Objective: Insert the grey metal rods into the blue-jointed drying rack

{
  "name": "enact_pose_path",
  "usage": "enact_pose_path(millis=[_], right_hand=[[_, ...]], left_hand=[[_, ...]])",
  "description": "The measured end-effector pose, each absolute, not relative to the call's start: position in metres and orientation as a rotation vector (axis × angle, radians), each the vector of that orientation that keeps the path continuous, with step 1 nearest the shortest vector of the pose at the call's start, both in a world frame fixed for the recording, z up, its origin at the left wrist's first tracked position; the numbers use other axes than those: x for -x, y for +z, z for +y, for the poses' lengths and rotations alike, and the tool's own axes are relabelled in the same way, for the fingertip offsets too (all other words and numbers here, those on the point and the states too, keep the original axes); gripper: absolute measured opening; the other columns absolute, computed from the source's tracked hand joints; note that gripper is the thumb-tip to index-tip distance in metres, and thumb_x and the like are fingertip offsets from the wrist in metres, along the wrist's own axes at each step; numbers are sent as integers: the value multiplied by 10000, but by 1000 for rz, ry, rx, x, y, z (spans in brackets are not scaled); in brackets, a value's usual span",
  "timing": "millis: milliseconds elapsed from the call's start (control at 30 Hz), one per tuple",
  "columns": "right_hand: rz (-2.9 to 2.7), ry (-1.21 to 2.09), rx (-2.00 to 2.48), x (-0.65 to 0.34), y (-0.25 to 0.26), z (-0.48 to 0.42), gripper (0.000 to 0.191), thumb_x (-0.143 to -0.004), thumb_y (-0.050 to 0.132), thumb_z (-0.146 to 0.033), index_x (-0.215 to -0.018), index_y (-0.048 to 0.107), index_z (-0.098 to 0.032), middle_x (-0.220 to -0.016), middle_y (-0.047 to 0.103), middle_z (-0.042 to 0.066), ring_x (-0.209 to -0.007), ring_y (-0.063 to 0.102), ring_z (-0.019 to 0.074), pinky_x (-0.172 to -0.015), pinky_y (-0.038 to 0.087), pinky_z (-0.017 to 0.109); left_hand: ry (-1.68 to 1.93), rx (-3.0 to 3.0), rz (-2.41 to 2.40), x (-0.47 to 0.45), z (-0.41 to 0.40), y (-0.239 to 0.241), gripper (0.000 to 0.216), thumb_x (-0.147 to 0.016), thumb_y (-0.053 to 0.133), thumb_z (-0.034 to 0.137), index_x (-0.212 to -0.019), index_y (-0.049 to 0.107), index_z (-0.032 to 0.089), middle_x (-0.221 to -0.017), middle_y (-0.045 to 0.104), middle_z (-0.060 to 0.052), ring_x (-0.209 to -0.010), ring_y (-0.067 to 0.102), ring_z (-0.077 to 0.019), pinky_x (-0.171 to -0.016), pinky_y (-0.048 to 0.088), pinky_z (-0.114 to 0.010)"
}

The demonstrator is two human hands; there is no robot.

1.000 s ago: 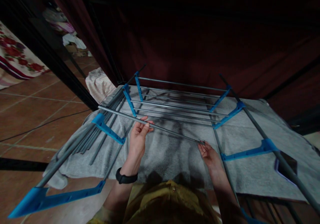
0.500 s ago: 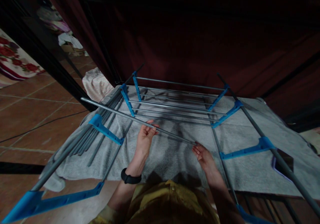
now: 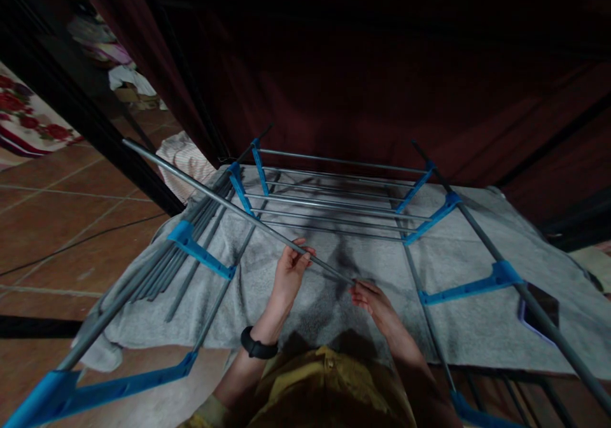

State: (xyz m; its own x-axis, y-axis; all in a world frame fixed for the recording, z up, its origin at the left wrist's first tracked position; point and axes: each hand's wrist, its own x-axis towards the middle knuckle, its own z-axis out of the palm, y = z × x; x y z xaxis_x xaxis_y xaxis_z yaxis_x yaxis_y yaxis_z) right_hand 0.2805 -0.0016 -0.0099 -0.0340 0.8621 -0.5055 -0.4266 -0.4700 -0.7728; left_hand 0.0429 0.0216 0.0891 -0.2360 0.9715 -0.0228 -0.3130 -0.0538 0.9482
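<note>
A long grey metal rod (image 3: 224,203) slants from the upper left down to my hands. My left hand (image 3: 292,270), with a black band on the wrist, pinches it near its lower part. My right hand (image 3: 371,301) closes on the rod's near end. Beneath them a partly built drying rack with blue plastic brackets (image 3: 203,253) and several fitted grey rods (image 3: 334,205) lies on a grey towel (image 3: 315,301).
Loose grey rods (image 3: 191,250) lie bundled along the rack's left rail. A phone (image 3: 539,307) rests on the towel at the right. A dark red curtain (image 3: 358,65) hangs behind. Tiled floor (image 3: 57,224) and a striped cloth (image 3: 184,158) are at the left.
Both hands have slid the rod leftward and tilted its far end upward; the right hand moved left, away from the rack's right rail.
</note>
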Motion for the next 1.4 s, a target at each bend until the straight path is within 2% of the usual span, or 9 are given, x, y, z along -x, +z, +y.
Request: enact_pose_path(millis=[133, 300, 433, 600, 733, 867, 1133, 1400], right_hand=[[-673, 1698, 1317, -267, -12, -6, 264, -741, 826, -347, -937, 727, -201, -839, 775, 54, -704, 712, 175, -640, 586, 289], [-688, 1722, 1293, -251, -8, -9, 372, -654, 875, -409, -904, 720, -181, -771, 764, 53, -644, 706, 176, -602, 582, 287], [-705, 1744, 1257, -238, -2, -11, 416, -607, 887, -440, -887, 717, -184, -762, 764, 59, -648, 710, 194, -599, 582, 304], [-772, 1810, 1186, -225, -2, -17, 301, -662, 816, -416, -891, 728, -242, -829, 774, 57, -714, 708, 203, -717, 578, 357], [-847, 1837, 1216, -220, 2, -20, 311, -690, 759, -406, -975, 723, -286, -889, 767, 46, -807, 702, 237, -840, 552, 434], [-998, 1810, 1249, -224, 14, -17, 290, -715, 720, -433, -970, 727, -297, -996, 741, 64, -895, 681, 255, -900, 528, 465], [-947, 1698, 1354, -243, 17, -4, 466, -652, 785, -553, -981, 730, -228, -961, 735, 94, -868, 677, 244, -858, 529, 436], [-929, 1631, 1349, -254, 14, 8, 409, -664, 792, -536, -944, 748, -241, -973, 752, 95, -843, 679, 238, -831, 536, 424]], left_hand=[[1525, -875, 1126, -50, 19, 80, 350, -778, 717, 206, -1114, 621, 224, -901, 720, -35, -873, 671, -175, -784, 497, -295], [1504, -926, 1139, -58, 15, 75, 324, -786, 716, 216, -1096, 621, 234, -893, 720, -30, -882, 682, -183, -854, 495, -326], [1476, -931, 1140, -63, 12, 68, 343, -794, 709, 225, -1118, 597, 233, -893, 714, -31, -876, 687, -182, -848, 495, -321], [1418, -992, 1171, -68, 9, 55, 326, -817, 660, 236, -1126, 557, 223, -869, 692, -16, -851, 672, -168, -825, 493, -313], [1390, -1082, 1196, -67, 8, 50, 309, -841, 600, 236, -1143, 537, 211, -820, 648, 9, -805, 641, -152, -806, 480, -302], [1369, -1158, 1218, -59, 9, 51, 305, -855, 564, 236, -1157, 529, 212, -785, 613, 20, -772, 609, -146, -778, 466, -292], [1411, -1285, 1281, -32, 13, 49, 306, -886, 488, 214, -1188, 534, 215, -810, 600, 12, -786, 588, -148, -786, 468, -299], [1341, -1416, 1423, -5, 15, 40, 296, -862, 460, 187, -1130, 584, 198, -836, 623, -6, -743, 576, -146, -739, 472, -293]])
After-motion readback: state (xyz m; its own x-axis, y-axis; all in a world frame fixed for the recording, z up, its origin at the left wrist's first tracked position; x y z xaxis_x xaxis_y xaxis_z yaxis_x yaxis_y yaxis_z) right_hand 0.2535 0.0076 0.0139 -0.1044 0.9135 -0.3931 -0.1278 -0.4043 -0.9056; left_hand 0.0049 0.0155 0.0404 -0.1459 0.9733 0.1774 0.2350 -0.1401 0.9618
